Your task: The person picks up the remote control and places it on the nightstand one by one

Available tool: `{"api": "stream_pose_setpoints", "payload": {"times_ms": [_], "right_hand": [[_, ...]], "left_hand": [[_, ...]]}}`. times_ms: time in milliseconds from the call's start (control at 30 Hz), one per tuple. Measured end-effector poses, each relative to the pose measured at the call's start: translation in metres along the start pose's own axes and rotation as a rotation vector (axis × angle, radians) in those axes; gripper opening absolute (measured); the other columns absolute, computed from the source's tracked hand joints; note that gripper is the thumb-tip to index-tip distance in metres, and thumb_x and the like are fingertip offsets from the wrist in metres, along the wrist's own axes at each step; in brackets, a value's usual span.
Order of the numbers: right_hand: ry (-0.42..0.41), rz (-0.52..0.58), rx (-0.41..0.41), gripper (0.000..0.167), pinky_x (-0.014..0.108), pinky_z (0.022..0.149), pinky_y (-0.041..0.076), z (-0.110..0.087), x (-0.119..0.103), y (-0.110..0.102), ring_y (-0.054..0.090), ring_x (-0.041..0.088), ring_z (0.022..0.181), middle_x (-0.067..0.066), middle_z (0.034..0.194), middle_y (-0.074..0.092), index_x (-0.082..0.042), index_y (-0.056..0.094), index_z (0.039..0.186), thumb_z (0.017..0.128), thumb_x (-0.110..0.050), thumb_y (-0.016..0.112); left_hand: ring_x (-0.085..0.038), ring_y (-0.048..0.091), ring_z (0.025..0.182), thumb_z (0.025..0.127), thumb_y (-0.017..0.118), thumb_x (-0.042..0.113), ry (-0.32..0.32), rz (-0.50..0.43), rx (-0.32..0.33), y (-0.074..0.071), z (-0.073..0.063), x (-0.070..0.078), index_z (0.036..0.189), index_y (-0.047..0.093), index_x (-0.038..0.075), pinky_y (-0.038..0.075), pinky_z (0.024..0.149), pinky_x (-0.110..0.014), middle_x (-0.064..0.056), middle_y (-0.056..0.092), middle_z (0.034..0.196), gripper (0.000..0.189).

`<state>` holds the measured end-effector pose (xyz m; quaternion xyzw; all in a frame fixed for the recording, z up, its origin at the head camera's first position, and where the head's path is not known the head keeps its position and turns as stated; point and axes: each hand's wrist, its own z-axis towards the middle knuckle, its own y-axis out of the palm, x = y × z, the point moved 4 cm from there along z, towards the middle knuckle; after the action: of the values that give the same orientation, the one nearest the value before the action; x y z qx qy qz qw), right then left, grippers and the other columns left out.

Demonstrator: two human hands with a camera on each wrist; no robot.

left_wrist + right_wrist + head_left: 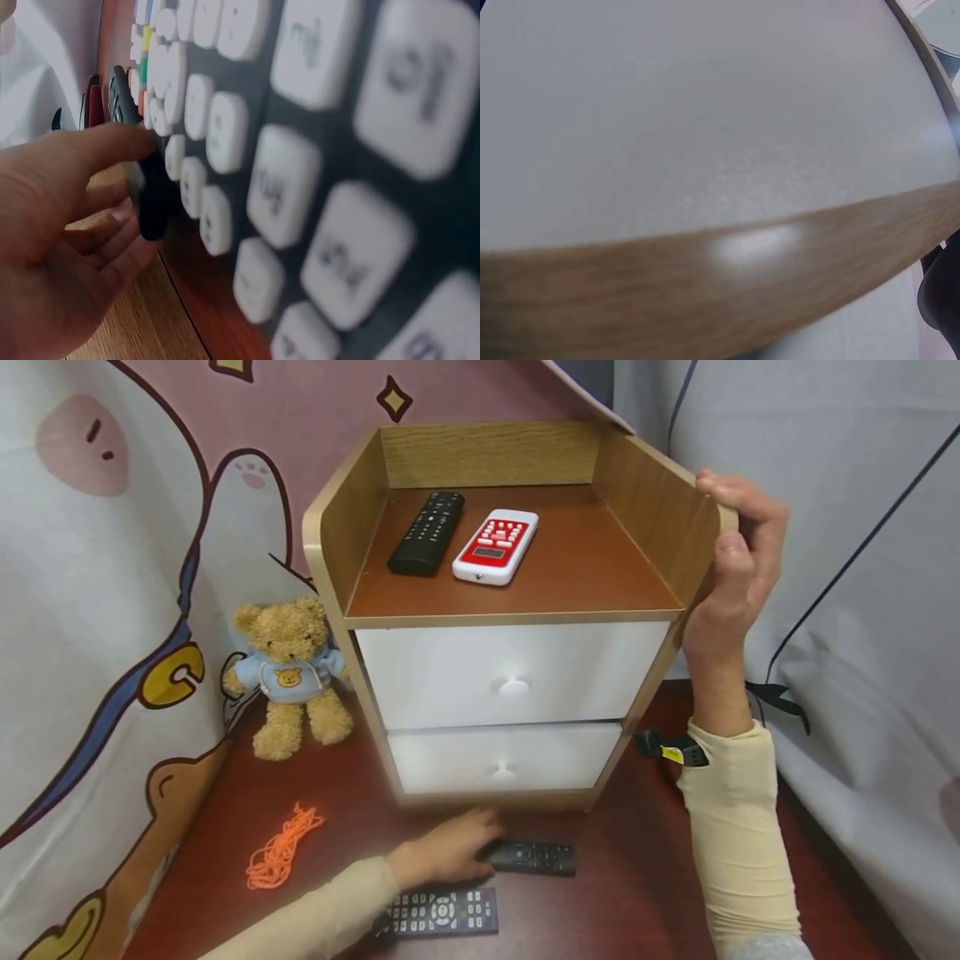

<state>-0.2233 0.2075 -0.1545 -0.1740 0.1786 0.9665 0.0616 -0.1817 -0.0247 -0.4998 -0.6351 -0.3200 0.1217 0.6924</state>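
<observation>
On the table, my left hand (448, 849) is at the left end of a small black remote control (534, 857), just in front of the cabinet. In the left wrist view its thumb and fingers pinch that remote (152, 199) at the end. Below the hand lies a larger black remote with white buttons (442, 912), partly under the sleeve. My right hand (735, 560) grips the front upper edge of the right side panel of a wooden cabinet (330, 552). Only the cabinet's white surface and wood edge (727, 277) fill the right wrist view; the hand is not visible there.
A black remote (427, 533) and a red-and-white remote (497, 547) lie on the cabinet's top shelf. Two white drawers (442, 672) below are closed. A teddy bear (292, 668) sits left of the cabinet, with an orange cord bundle (283, 850) nearer. Curtains hang at both sides.
</observation>
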Motion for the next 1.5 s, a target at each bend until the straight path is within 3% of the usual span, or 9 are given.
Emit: {"api": "stream_pose_setpoints", "payload": {"times_ms": [167, 333, 567, 833, 1067, 1167, 1233, 1400, 1500], "right_hand": [[-0.004, 0.002, -0.004, 0.032, 0.034, 0.111, 0.035, 0.000, 0.000, 0.002, 0.052, 0.029, 0.119, 0.008, 0.112, 0.062, -0.001, 0.060, 0.103, 0.082, -0.015, 0.041], [0.000, -0.012, -0.002, 0.033, 0.034, 0.110, 0.036, 0.000, 0.000, 0.001, 0.052, 0.029, 0.119, 0.008, 0.112, 0.062, -0.002, 0.061, 0.103, 0.081, -0.016, 0.041], [-0.002, -0.019, -0.012, 0.032, 0.034, 0.110, 0.035, 0.000, 0.001, 0.001, 0.052, 0.028, 0.119, 0.008, 0.113, 0.062, -0.002, 0.060, 0.104, 0.081, -0.017, 0.042], [0.002, -0.029, -0.001, 0.033, 0.033, 0.110, 0.035, 0.001, -0.003, -0.002, 0.052, 0.028, 0.120, 0.008, 0.114, 0.061, -0.002, 0.060, 0.104, 0.081, -0.016, 0.041], [0.001, -0.037, 0.024, 0.033, 0.032, 0.109, 0.036, 0.002, -0.007, -0.001, 0.053, 0.028, 0.119, 0.008, 0.113, 0.062, -0.002, 0.060, 0.104, 0.081, -0.015, 0.039], [0.002, -0.028, 0.028, 0.033, 0.032, 0.109, 0.036, 0.002, -0.008, 0.001, 0.053, 0.028, 0.118, 0.008, 0.111, 0.062, -0.002, 0.060, 0.103, 0.080, -0.014, 0.040], [-0.004, 0.009, 0.032, 0.029, 0.033, 0.110, 0.036, 0.002, -0.007, 0.002, 0.054, 0.028, 0.116, 0.008, 0.109, 0.062, -0.001, 0.060, 0.100, 0.080, -0.012, 0.042], [-0.019, 0.049, 0.010, 0.026, 0.035, 0.112, 0.036, 0.000, -0.004, 0.003, 0.053, 0.028, 0.116, 0.009, 0.109, 0.062, 0.001, 0.059, 0.100, 0.083, -0.011, 0.043], [-0.013, -0.006, -0.007, 0.030, 0.035, 0.112, 0.035, -0.002, -0.002, 0.002, 0.052, 0.028, 0.120, 0.008, 0.113, 0.061, -0.002, 0.060, 0.104, 0.084, -0.015, 0.042]], "left_hand": [[-0.011, 0.058, 0.102, 0.080, 0.080, 0.035, 0.033, 0.011, 0.051, -0.009, 0.000, 0.004, 0.121, 0.067, 0.013, 0.054, 0.089, -0.024, -0.001, 0.061, 0.115, 0.049], [-0.007, 0.056, 0.096, 0.079, 0.081, 0.033, 0.056, -0.045, 0.142, -0.035, -0.002, 0.011, 0.119, 0.068, 0.012, 0.051, 0.088, -0.020, 0.003, 0.059, 0.108, 0.047], [-0.013, 0.056, 0.109, 0.081, 0.079, 0.029, 0.165, -0.081, 0.250, -0.098, -0.015, 0.041, 0.122, 0.066, 0.011, 0.049, 0.099, -0.025, -0.002, 0.060, 0.117, 0.047], [-0.010, 0.054, 0.102, 0.079, 0.081, 0.023, 0.394, -0.117, 0.410, -0.172, -0.026, 0.071, 0.123, 0.067, 0.010, 0.047, 0.094, -0.018, 0.000, 0.059, 0.107, 0.048], [-0.012, 0.054, 0.103, 0.079, 0.081, 0.020, 0.466, -0.081, 0.523, -0.246, -0.041, 0.098, 0.122, 0.067, 0.007, 0.047, 0.094, -0.022, -0.001, 0.060, 0.105, 0.047], [-0.015, 0.054, 0.103, 0.079, 0.081, 0.017, 0.457, -0.083, 0.613, -0.274, -0.041, 0.106, 0.122, 0.067, 0.003, 0.048, 0.094, -0.026, -0.004, 0.061, 0.107, 0.047], [-0.017, 0.055, 0.104, 0.079, 0.082, 0.015, 0.418, -0.090, 0.681, -0.289, -0.039, 0.107, 0.122, 0.067, 0.001, 0.048, 0.094, -0.027, -0.007, 0.062, 0.108, 0.047], [-0.019, 0.054, 0.099, 0.080, 0.081, 0.015, 0.252, -0.081, 0.863, -0.319, -0.031, 0.106, 0.122, 0.068, 0.001, 0.047, 0.085, -0.029, -0.009, 0.062, 0.107, 0.046], [-0.021, 0.053, 0.097, 0.082, 0.081, 0.019, 0.135, -0.042, 0.918, -0.334, -0.023, 0.104, 0.122, 0.068, 0.000, 0.046, 0.081, -0.031, -0.011, 0.061, 0.106, 0.046]]}}
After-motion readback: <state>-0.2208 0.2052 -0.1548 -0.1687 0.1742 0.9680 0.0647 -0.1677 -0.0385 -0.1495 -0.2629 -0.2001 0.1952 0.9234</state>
